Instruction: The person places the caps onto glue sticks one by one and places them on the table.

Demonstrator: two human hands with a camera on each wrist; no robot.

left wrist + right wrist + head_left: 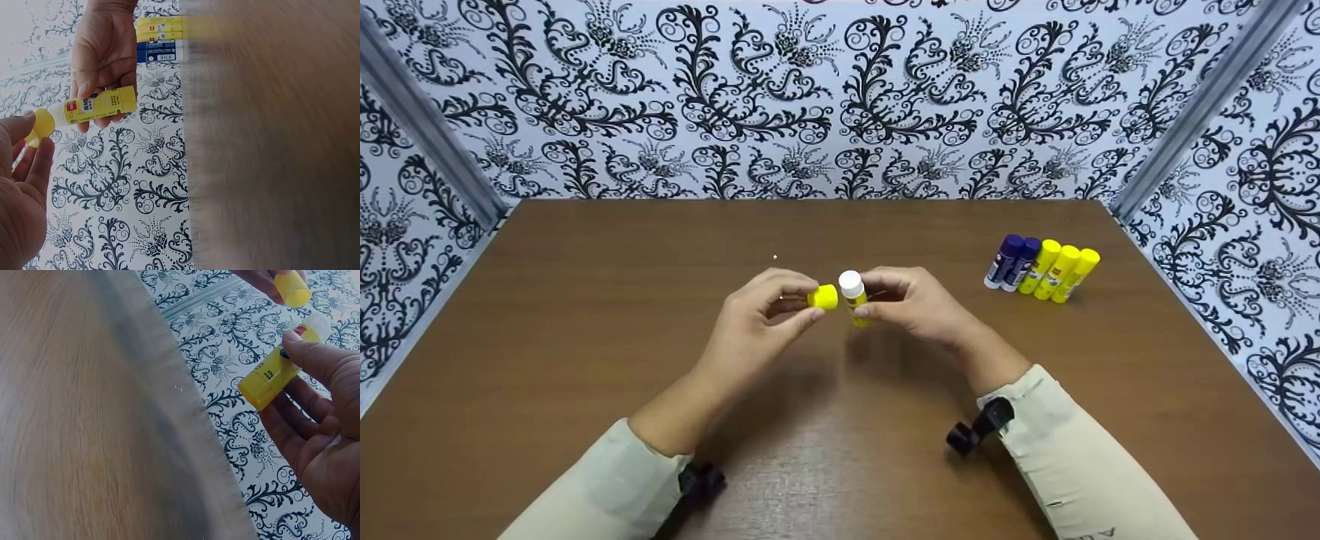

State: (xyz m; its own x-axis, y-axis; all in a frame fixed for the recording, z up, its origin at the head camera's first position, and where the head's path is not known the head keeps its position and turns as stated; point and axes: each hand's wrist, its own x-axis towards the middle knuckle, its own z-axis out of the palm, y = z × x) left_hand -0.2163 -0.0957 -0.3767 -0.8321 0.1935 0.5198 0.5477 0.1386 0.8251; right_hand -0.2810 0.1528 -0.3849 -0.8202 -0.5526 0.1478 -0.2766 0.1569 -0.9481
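Note:
My right hand (919, 304) grips a yellow glue stick (856, 304) upright, its white top end uncovered. In the right wrist view the thumb lies along the label of that glue stick (273, 377), with fingers behind it. Between thumb and fingertips my left hand (765, 311) pinches the yellow cap (823, 297), held sideways just left of the white end. The cap (293, 289) shows its open mouth in the right wrist view, apart from the stick. Both hands are above the middle of the brown table.
To the right on the table (585, 300) several more glue sticks stand in a row: two purple-capped ones (1011, 262) and yellow ones (1061, 271). Black-and-white patterned walls (810, 97) enclose the back and sides. A black wrist camera (979, 427) sits at the right cuff.

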